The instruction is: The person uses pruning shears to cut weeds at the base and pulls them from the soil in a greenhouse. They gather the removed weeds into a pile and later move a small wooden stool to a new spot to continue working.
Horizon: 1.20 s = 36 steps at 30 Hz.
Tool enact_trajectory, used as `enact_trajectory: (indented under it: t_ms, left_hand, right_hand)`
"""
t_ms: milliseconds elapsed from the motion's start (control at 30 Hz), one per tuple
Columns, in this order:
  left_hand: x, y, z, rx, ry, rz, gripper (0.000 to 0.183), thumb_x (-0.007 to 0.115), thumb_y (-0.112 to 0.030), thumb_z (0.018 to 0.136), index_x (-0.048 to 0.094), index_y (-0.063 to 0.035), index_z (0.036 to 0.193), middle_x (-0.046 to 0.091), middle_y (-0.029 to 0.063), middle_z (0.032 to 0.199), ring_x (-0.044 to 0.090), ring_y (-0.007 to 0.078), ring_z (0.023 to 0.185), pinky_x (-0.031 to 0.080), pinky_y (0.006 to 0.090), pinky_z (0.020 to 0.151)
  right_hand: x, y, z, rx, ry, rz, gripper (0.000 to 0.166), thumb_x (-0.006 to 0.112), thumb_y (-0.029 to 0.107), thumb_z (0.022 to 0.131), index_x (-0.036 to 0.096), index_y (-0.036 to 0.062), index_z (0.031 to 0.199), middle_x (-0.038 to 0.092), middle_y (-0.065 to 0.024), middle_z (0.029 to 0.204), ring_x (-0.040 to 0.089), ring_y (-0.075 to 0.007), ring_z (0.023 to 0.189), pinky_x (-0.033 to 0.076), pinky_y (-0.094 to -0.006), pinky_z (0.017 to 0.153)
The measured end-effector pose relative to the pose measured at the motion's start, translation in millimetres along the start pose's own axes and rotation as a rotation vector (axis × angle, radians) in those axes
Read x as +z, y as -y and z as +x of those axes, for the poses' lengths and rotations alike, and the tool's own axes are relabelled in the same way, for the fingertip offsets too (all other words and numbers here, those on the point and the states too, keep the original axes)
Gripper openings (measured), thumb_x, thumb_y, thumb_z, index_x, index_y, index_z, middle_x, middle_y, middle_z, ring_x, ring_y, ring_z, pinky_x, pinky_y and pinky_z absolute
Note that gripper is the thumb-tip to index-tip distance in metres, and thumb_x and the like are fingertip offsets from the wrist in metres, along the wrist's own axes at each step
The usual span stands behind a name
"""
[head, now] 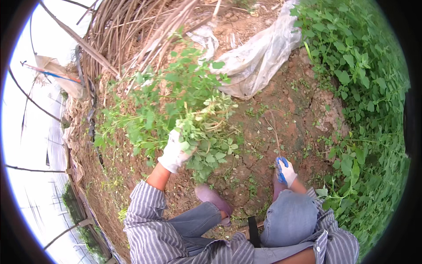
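My left hand [174,151], in a white glove, is closed around a large bunch of leafy green plants [191,109] with pale stems and roots showing. The bunch spreads above the bare soil, in front of my left shoe. My right hand [285,171], in a white glove with a blue palm, grips a thin tool [275,132] beside my right knee. The tool's narrow shaft reaches away from me and curves at its far end, where its blurred outline blends with the soil. The handle is mostly hidden by my fingers.
Dense green weeds [372,99] stand along the right side. A crumpled translucent plastic sheet [260,62] lies on the ground ahead. Long dry stalks [132,29] are heaped at the upper left. Thin poles and a pale plastic wall [36,138] are at the left. Small seedlings dot the cracked soil.
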State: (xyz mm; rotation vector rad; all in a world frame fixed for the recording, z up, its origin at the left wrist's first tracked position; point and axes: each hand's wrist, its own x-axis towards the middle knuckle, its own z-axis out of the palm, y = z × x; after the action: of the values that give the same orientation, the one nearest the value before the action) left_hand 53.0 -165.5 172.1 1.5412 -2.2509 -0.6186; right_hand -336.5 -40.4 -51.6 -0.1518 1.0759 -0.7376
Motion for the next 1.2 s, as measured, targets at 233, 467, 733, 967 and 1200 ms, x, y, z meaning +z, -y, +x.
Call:
enact_trajectory:
  t_ms: [233, 467, 733, 967, 1200]
  left_hand:
    - [-155.7, -25.7, -136.9, -0.308, -0.412, -0.383, 0.034, 0.065, 0.0, 0.075, 0.051, -0.0046, 0.106, 0.059, 0.0042, 0.095, 0.059, 0.017, 0.085, 0.05, 0.0291, 0.076]
    - [-192.1, -64.2, -361.9, -0.515, -0.844, -0.223, 0.049, 0.067, 0.003, 0.075, 0.044, -0.0053, 0.117, 0.058, 0.0054, 0.104, 0.058, 0.0172, 0.093, 0.05, 0.0311, 0.08]
    - [-217.8, -130.5, -649.7, -1.148, -0.613, 0.776, 0.045, 0.07, -0.013, 0.071, 0.054, -0.0024, 0.112, 0.058, 0.0131, 0.109, 0.057, 0.0287, 0.096, 0.044, 0.0358, 0.087]
    - [-129.3, -163.8, -755.2, -1.529, -0.159, 0.868, 0.057, 0.064, 0.0, 0.063, 0.053, -0.0085, 0.118, 0.051, 0.0176, 0.122, 0.054, 0.034, 0.105, 0.045, 0.0402, 0.091]
    - [0.7, -159.7, -836.0, -1.856, 0.214, 0.116, 0.044, 0.066, -0.017, 0.074, 0.057, -0.019, 0.117, 0.05, 0.0121, 0.126, 0.053, 0.0296, 0.111, 0.045, 0.0391, 0.091]
  right_hand:
    - [-2.8, 14.5, -19.3, -0.252, -0.29, -0.412, 0.025, 0.06, 0.035, 0.088, 0.058, 0.0103, 0.093, 0.054, 0.0021, 0.07, 0.046, -0.0079, 0.054, 0.037, -0.0255, 0.046]
    - [-17.3, 90.1, -10.2, -0.523, -0.386, -0.48, 0.03, 0.059, 0.041, 0.086, 0.057, 0.0127, 0.079, 0.048, 0.0026, 0.061, 0.039, -0.0076, 0.049, 0.029, -0.0246, 0.045]
    - [64.8, 176.7, -54.1, -0.542, -0.112, -0.758, 0.03, 0.054, 0.044, 0.09, 0.056, 0.0136, 0.086, 0.038, 0.0067, 0.056, 0.03, -0.0057, 0.045, 0.024, -0.0239, 0.042]
    - [149.9, 189.7, -103.9, -0.503, 0.096, -0.663, 0.023, 0.048, 0.04, 0.094, 0.053, 0.018, 0.094, 0.029, 0.007, 0.05, 0.025, -0.0065, 0.034, 0.018, -0.0238, 0.031]
    - [165.7, 183.7, -139.8, -0.627, 0.092, -0.688, 0.035, 0.044, 0.036, 0.095, 0.049, 0.0154, 0.123, 0.044, 0.004, 0.092, 0.039, -0.0068, 0.059, 0.029, -0.0196, 0.044]
